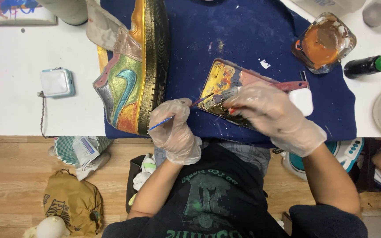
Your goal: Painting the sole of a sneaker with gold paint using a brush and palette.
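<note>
Left grip [175, 130] pinches a thin brush [182, 111] dipped in the paint palette [225, 90]; right grip [274, 115] presses fingers together on that palette

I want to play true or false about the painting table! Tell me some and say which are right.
1. The left hand holds a thin paintbrush. True.
2. The shoe is plain white. False: it has many colours, with gold.
3. Both hands wear clear gloves. True.
4. The right hand rests on the shoe. False: it is at the paint palette.
5. The glass jar holds blue paint. False: it is orange-brown.
</note>
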